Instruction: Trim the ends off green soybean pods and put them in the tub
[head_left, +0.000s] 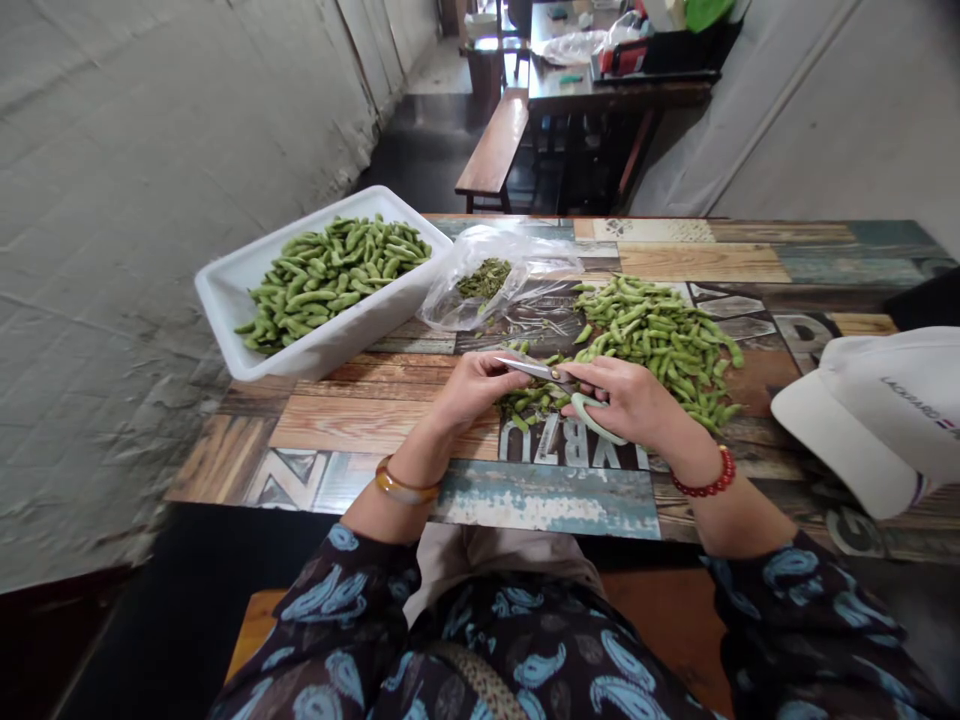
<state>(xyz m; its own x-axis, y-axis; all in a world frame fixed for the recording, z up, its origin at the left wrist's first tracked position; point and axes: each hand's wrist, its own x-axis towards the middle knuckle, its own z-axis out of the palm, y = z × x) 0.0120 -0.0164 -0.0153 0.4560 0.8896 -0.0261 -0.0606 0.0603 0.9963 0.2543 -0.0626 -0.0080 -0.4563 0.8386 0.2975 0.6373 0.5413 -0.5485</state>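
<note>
My right hand (626, 395) is closed round the pale green handles of a pair of scissors (536, 370), whose blades point left. The fingers of my left hand (476, 385) are pinched together by the blade tips; what they hold is too small to make out. Below the scissors lie a few loose pods (525, 400). Behind my right hand, a large heap of green pods (652, 335) rests on the table. A clear plastic bag (457, 300) with small green trimmings (485, 279) lies open beyond my left hand.
A white tub (330, 350) filled with green pods (337, 275) stands at the table's left. On the right, a person in a white cap (885, 400) leans close to the patchwork-patterned table (360, 420). Farther back are a bench (495, 145) and a cluttered dark table (555, 90).
</note>
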